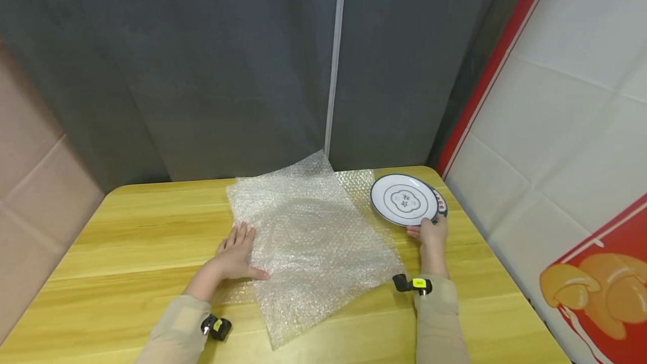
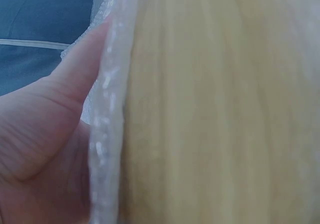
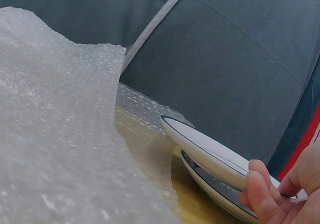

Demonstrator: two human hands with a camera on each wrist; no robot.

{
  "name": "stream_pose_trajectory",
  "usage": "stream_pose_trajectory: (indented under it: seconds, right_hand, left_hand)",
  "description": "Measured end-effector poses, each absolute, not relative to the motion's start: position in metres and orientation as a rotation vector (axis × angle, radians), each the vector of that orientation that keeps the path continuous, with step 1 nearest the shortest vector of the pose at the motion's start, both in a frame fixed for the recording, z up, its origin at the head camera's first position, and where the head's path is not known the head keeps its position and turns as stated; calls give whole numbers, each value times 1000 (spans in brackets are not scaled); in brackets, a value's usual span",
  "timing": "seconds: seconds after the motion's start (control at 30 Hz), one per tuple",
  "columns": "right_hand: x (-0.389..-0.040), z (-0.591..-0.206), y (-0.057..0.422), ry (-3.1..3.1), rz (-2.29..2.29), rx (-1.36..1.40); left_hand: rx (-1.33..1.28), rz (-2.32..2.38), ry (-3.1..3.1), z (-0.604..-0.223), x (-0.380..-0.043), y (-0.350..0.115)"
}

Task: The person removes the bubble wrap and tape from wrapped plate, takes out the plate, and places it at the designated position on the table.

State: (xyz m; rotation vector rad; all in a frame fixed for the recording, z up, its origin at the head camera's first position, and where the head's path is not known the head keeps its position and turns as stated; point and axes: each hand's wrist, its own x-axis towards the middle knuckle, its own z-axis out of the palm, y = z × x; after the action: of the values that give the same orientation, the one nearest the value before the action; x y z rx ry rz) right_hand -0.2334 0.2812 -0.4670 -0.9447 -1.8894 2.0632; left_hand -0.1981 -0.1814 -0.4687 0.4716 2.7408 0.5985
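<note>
A white plate (image 1: 386, 198) with a dark rim and printed characters at its centre is tilted over a second, dark-patterned plate (image 1: 441, 201). My right hand (image 1: 432, 239) pinches the white plate's near right edge, thumb and fingers at the rim in the right wrist view. That view also shows the lower plate (image 3: 215, 191) under the raised one. Sheets of bubble wrap (image 1: 323, 285) lie on the table, a round outline showing through the top one. My left hand (image 1: 235, 257) rests on the wrap's left edge with fingers spread and thumb extended.
The wooden table (image 1: 146, 240) runs up to a dark grey curtain (image 1: 227, 72) at the back. A white wall (image 1: 566, 100) with red trim stands along the right side, and a pale tiled wall (image 1: 40, 184) along the left. One wrap corner rises near the curtain.
</note>
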Motion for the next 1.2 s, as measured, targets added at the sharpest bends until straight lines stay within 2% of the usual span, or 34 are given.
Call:
stream_pose_trajectory:
  seconds: [1.2]
  right_hand:
    - [-232, -475, 293, -1758, 2040, -1038]
  left_hand:
    - [472, 601, 2737, -470, -198, -182]
